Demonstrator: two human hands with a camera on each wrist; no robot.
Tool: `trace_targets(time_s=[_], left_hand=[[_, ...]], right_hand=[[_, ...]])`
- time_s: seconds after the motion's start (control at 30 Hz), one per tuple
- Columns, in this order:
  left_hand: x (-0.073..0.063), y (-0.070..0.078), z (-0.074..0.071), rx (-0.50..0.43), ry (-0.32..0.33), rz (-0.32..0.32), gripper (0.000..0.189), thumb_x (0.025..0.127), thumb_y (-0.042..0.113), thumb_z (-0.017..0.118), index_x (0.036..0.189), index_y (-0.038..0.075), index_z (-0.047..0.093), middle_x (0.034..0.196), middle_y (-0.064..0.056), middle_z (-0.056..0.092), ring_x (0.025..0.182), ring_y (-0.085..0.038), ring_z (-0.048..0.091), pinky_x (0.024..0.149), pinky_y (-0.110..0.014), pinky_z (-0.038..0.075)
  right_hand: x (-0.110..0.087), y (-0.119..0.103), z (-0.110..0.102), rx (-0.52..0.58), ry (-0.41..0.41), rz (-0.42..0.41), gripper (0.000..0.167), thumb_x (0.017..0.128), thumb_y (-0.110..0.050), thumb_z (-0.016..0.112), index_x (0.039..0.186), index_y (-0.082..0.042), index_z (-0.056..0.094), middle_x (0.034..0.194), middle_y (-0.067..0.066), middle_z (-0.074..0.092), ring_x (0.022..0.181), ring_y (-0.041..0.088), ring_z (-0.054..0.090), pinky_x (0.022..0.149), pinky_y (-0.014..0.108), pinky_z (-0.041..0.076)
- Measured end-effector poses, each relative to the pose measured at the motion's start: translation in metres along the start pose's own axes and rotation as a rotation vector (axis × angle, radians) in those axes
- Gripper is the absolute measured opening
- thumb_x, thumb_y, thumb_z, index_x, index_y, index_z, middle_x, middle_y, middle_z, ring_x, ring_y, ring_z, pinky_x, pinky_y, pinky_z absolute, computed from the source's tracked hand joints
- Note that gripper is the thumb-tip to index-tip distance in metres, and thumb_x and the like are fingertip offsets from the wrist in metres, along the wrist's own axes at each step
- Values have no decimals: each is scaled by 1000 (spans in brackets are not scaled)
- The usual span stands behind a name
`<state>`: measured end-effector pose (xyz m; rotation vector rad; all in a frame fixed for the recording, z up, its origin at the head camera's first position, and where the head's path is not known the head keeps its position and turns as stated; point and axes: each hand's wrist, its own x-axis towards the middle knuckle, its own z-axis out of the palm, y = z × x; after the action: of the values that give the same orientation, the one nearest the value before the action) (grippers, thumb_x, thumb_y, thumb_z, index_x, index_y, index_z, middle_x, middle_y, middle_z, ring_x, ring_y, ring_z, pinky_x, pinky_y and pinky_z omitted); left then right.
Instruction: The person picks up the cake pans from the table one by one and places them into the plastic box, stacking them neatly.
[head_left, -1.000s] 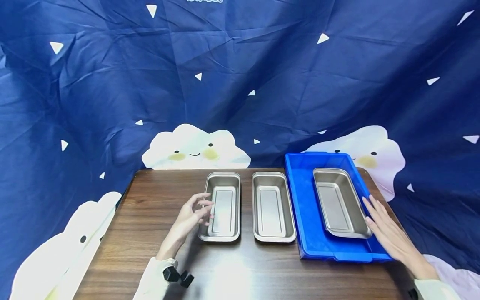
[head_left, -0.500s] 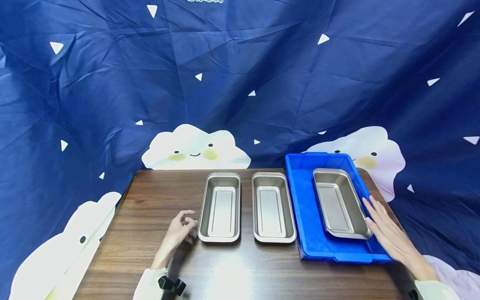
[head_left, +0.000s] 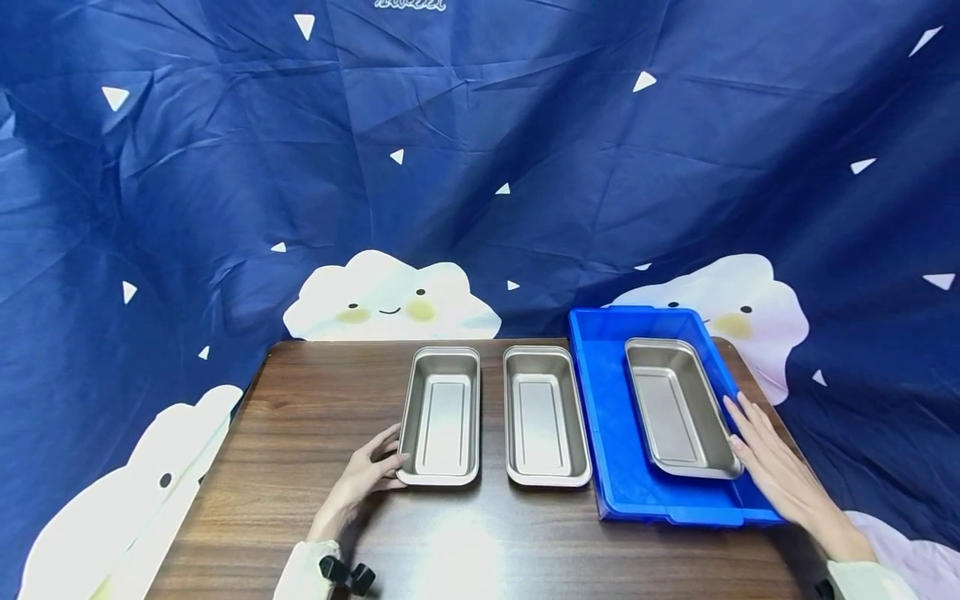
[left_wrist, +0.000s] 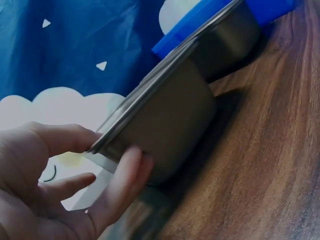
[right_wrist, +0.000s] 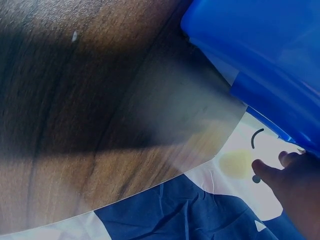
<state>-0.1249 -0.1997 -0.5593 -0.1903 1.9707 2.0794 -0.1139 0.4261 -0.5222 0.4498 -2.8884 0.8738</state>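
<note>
Metal tin (head_left: 447, 417): the left hand (head_left: 365, 475) pinches it, probably for purchase; the right hand (head_left: 776, 467), fingers straight, seemingly steadies the tray (head_left: 618, 467) alongside.

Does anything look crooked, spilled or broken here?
Nothing looks spilled or broken. Only the metal loaf pan in the blue plastic tray looks slightly odd, sitting off-centre towards the right hand; the other two pans stand evenly side by side.

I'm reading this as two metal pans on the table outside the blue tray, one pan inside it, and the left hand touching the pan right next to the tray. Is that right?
One part is wrong: the head view shows the left hand touching the other pan, farther from the blue tray. The rest is correct.
</note>
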Motion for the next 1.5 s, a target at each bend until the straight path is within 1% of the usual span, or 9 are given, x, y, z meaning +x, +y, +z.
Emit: trace_targets(time_s=[0.17, 0.27, 0.47, 0.67, 0.87, 0.97, 1.1, 1.2, 1.5], left_hand=[[0, -1, -1, -29, -25, -12, 70, 99, -5, 62, 163, -3, 33, 156, -41, 38, 102, -29, 71, 76, -33, 67], [0, 1, 0, -40, -31, -24, 71, 98, -6, 61, 163, -2, 33, 160, -39, 35, 109, -29, 69, 76, -31, 66], [1, 1, 0, -39, -46, -30, 75, 94, -7, 62, 163, -2, 33, 160, -38, 35, 107, -25, 68, 74, -28, 65], [3, -3, -1, -80, -70, -31, 79, 92, -9, 58, 164, -3, 28, 160, -41, 31, 112, -27, 67, 82, -29, 65], [4, -5, 2, -130, -56, -25, 79, 90, -11, 53, 164, -4, 26, 159, -42, 31, 116, -29, 65, 85, -32, 65], [3, -2, 5, -153, -42, -18, 79, 89, -11, 52, 164, -4, 26, 158, -42, 34, 112, -26, 67, 84, -31, 65], [0, 9, 10, -180, -14, -15, 80, 89, -11, 52, 164, 0, 29, 154, -39, 42, 98, -18, 70, 72, -24, 63], [-2, 20, 15, -196, 7, -16, 80, 88, -12, 52, 164, 2, 31, 150, -38, 48, 93, -16, 71, 67, -22, 62], [-10, 61, 35, -203, 14, 16, 78, 89, -12, 51, 163, 3, 35, 151, -39, 47, 103, -21, 70, 76, -26, 64]], right_hand=[[-1, -1, 1, 4, -4, 10, 63, 115, -19, 38, 170, -8, 12, 175, 23, 1, 160, 36, -15, 127, 48, -20], [-1, -1, 1, 6, -8, 17, 63, 115, -20, 38, 171, -9, 11, 176, 23, 1, 160, 36, -16, 127, 50, -21], [0, -2, 0, 6, -15, 31, 63, 115, -21, 38, 171, -9, 11, 175, 23, 0, 160, 37, -16, 126, 55, -21], [0, -2, 0, 10, -27, 42, 64, 115, -20, 39, 171, -10, 10, 176, 23, -1, 160, 37, -17, 125, 56, -22], [-1, -1, 0, 14, -30, 48, 64, 115, -21, 39, 171, -10, 10, 176, 22, -1, 159, 38, -17, 125, 58, -21], [-1, -1, 0, 17, -26, 45, 64, 115, -21, 39, 171, -10, 10, 176, 22, 0, 160, 39, -16, 125, 57, -21], [-1, 0, 0, 15, -25, 43, 64, 115, -21, 38, 171, -10, 10, 176, 22, -1, 159, 38, -16, 125, 57, -21], [-1, 0, 0, 14, -26, 43, 64, 115, -21, 38, 171, -9, 10, 176, 22, -1, 159, 38, -17, 125, 57, -21], [0, -1, 0, -2, -30, 48, 64, 115, -21, 39, 171, -11, 10, 176, 21, -1, 159, 37, -17, 125, 56, -22]])
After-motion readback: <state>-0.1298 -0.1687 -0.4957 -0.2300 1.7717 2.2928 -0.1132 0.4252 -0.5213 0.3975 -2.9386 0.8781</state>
